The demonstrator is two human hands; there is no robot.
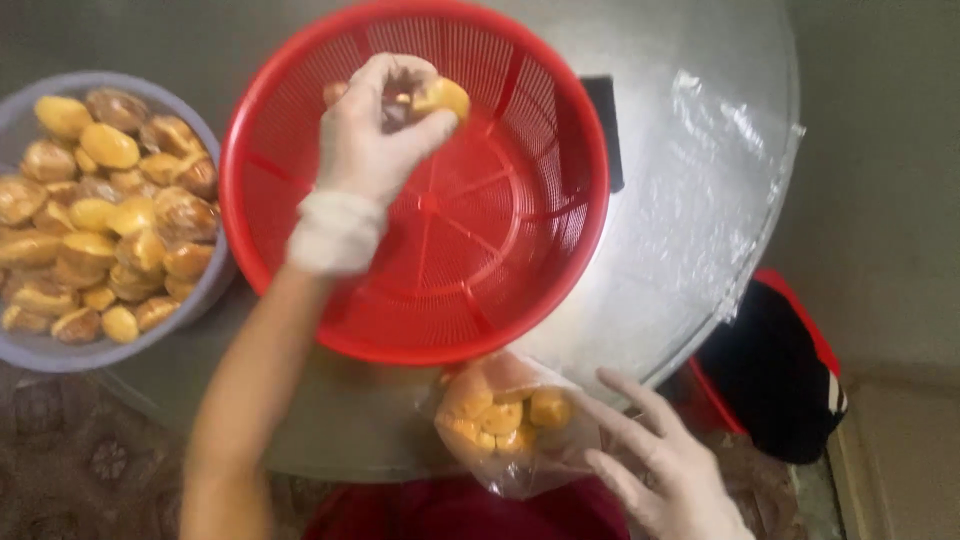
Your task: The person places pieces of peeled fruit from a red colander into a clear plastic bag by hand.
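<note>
Your left hand (pixel 375 130), in a thin pale glove, holds a yellow fruit piece (pixel 443 96) above the red basket (pixel 560 250); its grip is closed on the piece, pinched between the thumb and the curled fingers (pixel 395 72). A darker bit shows inside the same hand, too blurred to identify. The piece hangs over the upper middle of the basket, whose slotted floor beneath it lies bare.

Your right hand (pixel 665 465), also gloved, rests at the lower right with its grip open and the fingers spread. Its fingertips touch the side of a clear plastic bag (pixel 510 475) that holds several yellow pieces (pixel 500 412). The bag lies just below the rim of the basket, at the near edge of the round table (pixel 700 200).

At the left, a grey bowl (pixel 25 350) stands beside the basket, nearly touching it, heaped with yellow and brown fruit (pixel 110 215). A sheet of clear plastic film (pixel 720 160) covers the right part of the table. Beyond the table edge at the lower right sits a red bin (pixel 825 355) lined with a black bag (pixel 770 380).
</note>
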